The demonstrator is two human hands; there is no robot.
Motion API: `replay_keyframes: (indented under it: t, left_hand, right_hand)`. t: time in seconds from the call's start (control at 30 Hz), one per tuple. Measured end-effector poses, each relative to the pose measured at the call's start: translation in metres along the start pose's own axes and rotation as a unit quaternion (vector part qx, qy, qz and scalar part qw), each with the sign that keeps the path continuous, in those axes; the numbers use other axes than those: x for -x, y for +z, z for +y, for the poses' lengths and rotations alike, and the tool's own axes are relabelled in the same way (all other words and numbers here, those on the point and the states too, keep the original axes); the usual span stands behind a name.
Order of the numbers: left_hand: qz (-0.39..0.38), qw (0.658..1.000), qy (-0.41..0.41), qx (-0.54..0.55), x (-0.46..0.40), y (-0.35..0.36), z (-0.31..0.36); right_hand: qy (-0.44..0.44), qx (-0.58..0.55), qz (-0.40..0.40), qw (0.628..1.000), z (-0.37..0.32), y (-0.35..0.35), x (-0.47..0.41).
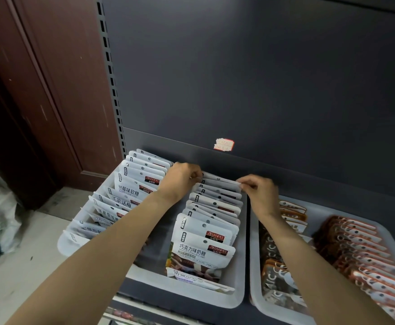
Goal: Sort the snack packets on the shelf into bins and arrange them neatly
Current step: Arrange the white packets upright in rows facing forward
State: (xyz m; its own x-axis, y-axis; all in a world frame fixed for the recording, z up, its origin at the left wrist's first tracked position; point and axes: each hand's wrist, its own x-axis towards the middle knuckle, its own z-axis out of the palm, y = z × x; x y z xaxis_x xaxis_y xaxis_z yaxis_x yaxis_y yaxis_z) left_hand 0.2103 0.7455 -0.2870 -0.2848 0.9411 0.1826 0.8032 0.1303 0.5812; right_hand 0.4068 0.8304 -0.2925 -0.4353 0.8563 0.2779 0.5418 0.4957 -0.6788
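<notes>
Both hands reach to the 12 o'clock end of the white bin [240, 273] on the shelf [285, 170]. The left hand [180, 179] and right hand [257, 187] each pinch a top corner of the rearmost white packet [217, 180], standing upright behind the row of white packets [206, 221]. Brown packets [355, 249] fill the bin at 3 o'clock.
</notes>
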Motion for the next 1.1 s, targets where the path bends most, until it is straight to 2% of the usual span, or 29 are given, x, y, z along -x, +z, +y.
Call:
replay_keyframes:
  t: [0.13,0.23,0.4,0.77,0.93,1.1]
  left_hand:
    - [0.024,0.999,-0.009,0.041,0.006,-0.002,-0.003]
    - [0.015,0.998,-0.019,0.057,0.005,-0.002,-0.003]
    - [0.006,0.997,-0.022,0.079,-0.004,0.001,0.004]
    - [-0.015,0.999,0.0,-0.029,-0.013,0.007,-0.004]
    - [0.049,0.996,-0.064,0.048,-0.014,0.006,-0.002]
    - [-0.043,0.998,0.008,0.051,-0.015,0.005,0.007]
  right_hand:
    - [0.014,0.006,0.042,0.999,0.008,0.005,0.002]
    - [0.008,0.04,0.025,0.999,0.013,0.003,0.005]
    - [-0.035,0.032,-0.016,0.999,0.001,0.0,0.004]
    - [-0.036,0.068,-0.012,0.997,-0.002,0.0,-0.001]
    - [0.004,0.048,-0.004,0.999,0.003,0.003,-0.001]
    - [0.021,0.029,-0.001,0.999,0.007,0.0,-0.002]
